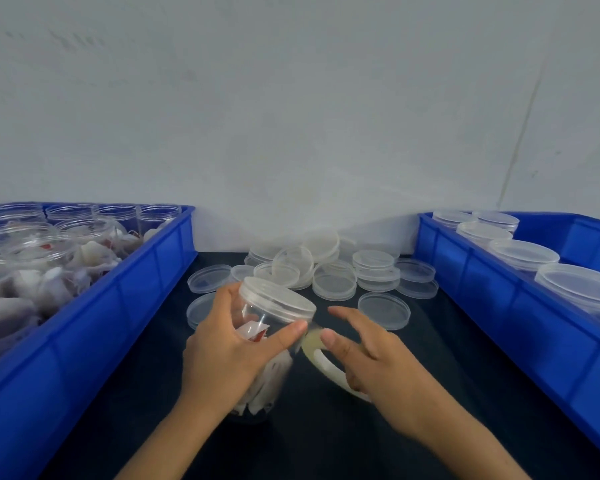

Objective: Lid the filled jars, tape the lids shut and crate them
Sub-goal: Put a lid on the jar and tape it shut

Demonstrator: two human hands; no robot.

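Left hand (229,344): wrapped round a clear jar (267,344), thumb laid across the wall just under the lid, fingers curled behind the far side.
Right hand (371,355): just beside the jar, fingers stretched out toward it, thumb tip close to the left thumb; pressed over a roll of tape (326,367), thumb on the loose tape end that reaches the jar wall; cannot tell how firmly gripped.
Jar: held low over the counter (326,438), tilted with the top leaning away; filled with white sachets, some with red print.
Lid on jar (278,294): clear, ribbed at the rim, seated on the jar mouth.
Roll of tape: pale, yellowish, mostly hidden under the right palm, one curved edge showing below the thumb.
Loose lids (333,271): heap of clear round lids on the counter beyond both hands, some stacked, some flat, one standing on edge.
Left crate (146,282): blue, on the left of the counter, packed with open-mouthed clear jars (66,233) full of white sachets.
Right crate (482,282): blue, on the right of the counter, carrying a row of lidded jars (520,252) along its near wall.
Counter: dark surface between the two crates.
Wall (291,98): plain, pale, directly behind the counter.
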